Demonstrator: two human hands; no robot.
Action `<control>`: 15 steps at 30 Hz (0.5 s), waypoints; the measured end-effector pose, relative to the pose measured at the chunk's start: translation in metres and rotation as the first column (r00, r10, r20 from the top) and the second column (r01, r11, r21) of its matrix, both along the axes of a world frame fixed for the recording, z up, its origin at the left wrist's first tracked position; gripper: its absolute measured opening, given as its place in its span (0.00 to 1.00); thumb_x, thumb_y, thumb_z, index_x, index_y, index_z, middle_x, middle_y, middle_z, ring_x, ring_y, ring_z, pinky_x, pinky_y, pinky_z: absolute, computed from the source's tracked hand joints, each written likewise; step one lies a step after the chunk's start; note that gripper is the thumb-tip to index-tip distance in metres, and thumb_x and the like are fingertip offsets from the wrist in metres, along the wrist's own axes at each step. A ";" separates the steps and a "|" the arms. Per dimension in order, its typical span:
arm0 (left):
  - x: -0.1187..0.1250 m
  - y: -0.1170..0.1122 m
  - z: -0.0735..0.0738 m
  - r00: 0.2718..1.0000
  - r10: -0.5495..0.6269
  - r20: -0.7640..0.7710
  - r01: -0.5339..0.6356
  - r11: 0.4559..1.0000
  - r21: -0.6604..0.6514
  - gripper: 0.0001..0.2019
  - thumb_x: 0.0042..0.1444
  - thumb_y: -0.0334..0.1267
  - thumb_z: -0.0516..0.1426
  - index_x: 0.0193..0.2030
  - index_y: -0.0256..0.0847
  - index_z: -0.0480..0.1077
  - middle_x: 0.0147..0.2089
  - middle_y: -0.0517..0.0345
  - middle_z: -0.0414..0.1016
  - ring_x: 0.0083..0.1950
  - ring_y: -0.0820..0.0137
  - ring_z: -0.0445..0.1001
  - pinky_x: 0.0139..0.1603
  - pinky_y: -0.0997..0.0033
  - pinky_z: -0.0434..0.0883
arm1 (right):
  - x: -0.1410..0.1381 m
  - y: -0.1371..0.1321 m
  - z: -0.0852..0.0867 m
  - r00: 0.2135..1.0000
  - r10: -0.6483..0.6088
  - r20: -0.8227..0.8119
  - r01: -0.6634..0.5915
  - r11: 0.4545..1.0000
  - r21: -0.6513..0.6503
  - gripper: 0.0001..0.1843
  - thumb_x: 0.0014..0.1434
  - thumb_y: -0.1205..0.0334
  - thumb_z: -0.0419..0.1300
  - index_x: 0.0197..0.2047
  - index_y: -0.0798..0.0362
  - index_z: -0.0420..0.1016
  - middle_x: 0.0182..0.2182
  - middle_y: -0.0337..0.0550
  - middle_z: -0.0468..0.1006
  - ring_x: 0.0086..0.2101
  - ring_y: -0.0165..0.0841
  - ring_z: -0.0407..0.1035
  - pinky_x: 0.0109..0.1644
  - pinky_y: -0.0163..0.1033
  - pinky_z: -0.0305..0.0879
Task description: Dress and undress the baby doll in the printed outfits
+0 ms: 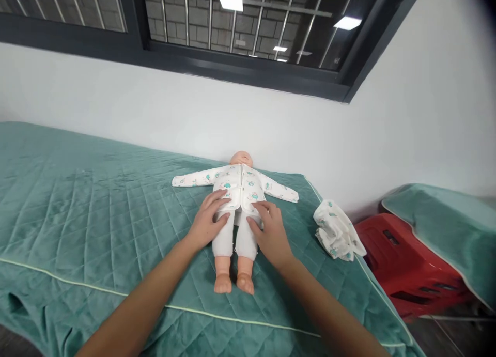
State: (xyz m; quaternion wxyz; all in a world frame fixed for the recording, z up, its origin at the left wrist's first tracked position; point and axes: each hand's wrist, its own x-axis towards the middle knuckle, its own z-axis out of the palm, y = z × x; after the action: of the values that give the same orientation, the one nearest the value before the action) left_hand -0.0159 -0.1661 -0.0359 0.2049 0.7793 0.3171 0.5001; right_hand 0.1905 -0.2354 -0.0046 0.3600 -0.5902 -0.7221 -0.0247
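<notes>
A baby doll (222, 264) lies on its back, feet towards me, arms spread inside long sleeves. It wears a white baby jacket (228, 177) with a green print, its front edges meeting down the middle. White cloth covers the upper legs; the lower legs and feet are bare. My left hand (207, 217) rests on the jacket's lower left side, fingers spread and thumb apart. On the lower right side lies my right hand (273, 230), its fingers slightly bent and apart, touching the hem. Neither hand visibly grips the cloth.
A green quilted cover (116, 212) spreads over the bed. Crumpled white printed cloth (337, 233) lies near its right edge. Beside the bed stands a red plastic stool (411, 259), partly under green fabric (449, 222). Behind are a white wall (155, 109) and a dark-framed window (240, 70).
</notes>
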 end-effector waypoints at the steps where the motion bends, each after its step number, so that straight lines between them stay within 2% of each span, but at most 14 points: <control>1: 0.001 -0.002 -0.001 1.000 0.017 -0.009 -0.017 1.000 0.003 0.18 0.58 0.33 0.56 0.56 0.43 0.69 0.67 0.51 0.63 0.69 0.62 0.57 0.71 0.52 0.54 | -0.001 0.001 0.001 1.000 -0.017 0.009 0.017 1.000 -0.002 0.17 0.64 0.60 0.55 0.56 0.52 0.69 0.52 0.51 0.68 0.53 0.43 0.62 0.59 0.51 0.62; 4: 0.007 -0.003 -0.002 0.995 0.098 -0.029 -0.099 0.995 -0.032 0.20 0.55 0.30 0.56 0.55 0.43 0.69 0.65 0.52 0.63 0.68 0.62 0.58 0.70 0.52 0.56 | -0.003 0.007 0.006 0.996 -0.023 0.084 0.026 0.999 -0.036 0.15 0.64 0.60 0.54 0.53 0.54 0.69 0.48 0.52 0.70 0.49 0.43 0.64 0.55 0.48 0.64; 7: 0.018 -0.003 0.002 0.972 0.230 -0.057 -0.234 0.968 -0.086 0.20 0.52 0.29 0.58 0.53 0.44 0.71 0.61 0.52 0.67 0.63 0.60 0.61 0.67 0.52 0.59 | -0.005 0.013 0.014 0.981 0.003 0.192 0.017 0.994 -0.106 0.13 0.64 0.59 0.54 0.49 0.54 0.70 0.46 0.52 0.72 0.46 0.44 0.65 0.50 0.47 0.65; 10: 0.028 -0.005 0.009 0.944 0.328 -0.044 -0.331 0.936 -0.121 0.15 0.52 0.30 0.58 0.47 0.43 0.74 0.54 0.52 0.69 0.57 0.59 0.64 0.63 0.53 0.62 | -0.007 0.020 0.019 0.988 0.028 0.152 -0.008 0.991 -0.133 0.09 0.63 0.59 0.54 0.44 0.52 0.71 0.42 0.49 0.74 0.44 0.42 0.66 0.47 0.46 0.64; 11: 0.030 -0.005 0.011 0.940 0.340 -0.013 -0.338 0.931 -0.138 0.11 0.53 0.31 0.58 0.43 0.43 0.74 0.51 0.52 0.70 0.55 0.60 0.66 0.61 0.54 0.63 | -0.006 0.023 0.019 0.997 0.033 0.073 -0.023 0.991 -0.132 0.08 0.62 0.59 0.55 0.42 0.51 0.71 0.40 0.48 0.74 0.43 0.41 0.66 0.47 0.45 0.64; 13: 0.030 -0.004 0.013 0.928 0.357 0.103 -0.327 0.917 -0.229 0.05 0.57 0.36 0.56 0.38 0.41 0.73 0.44 0.53 0.72 0.49 0.62 0.68 0.57 0.56 0.66 | -0.002 0.028 0.017 0.969 0.009 -0.245 -0.044 0.989 -0.138 0.07 0.60 0.57 0.57 0.36 0.50 0.71 0.34 0.43 0.74 0.39 0.38 0.67 0.47 0.43 0.64; 15: 0.022 -0.001 0.012 0.860 0.407 0.307 -0.274 0.877 -0.395 0.09 0.60 0.42 0.54 0.35 0.40 0.70 0.37 0.56 0.72 0.41 0.65 0.70 0.49 0.61 0.69 | 0.009 0.031 0.012 0.810 -0.067 -0.583 -0.027 0.988 -0.151 0.11 0.57 0.52 0.59 0.34 0.50 0.70 0.31 0.40 0.73 0.34 0.35 0.67 0.43 0.41 0.66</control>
State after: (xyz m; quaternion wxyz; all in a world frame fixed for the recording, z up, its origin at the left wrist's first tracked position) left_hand 0.0066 -0.1669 -0.0241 0.2997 0.5506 0.4867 0.6084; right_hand 0.1992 -0.2046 0.0078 0.5186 -0.6025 -0.5693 0.2098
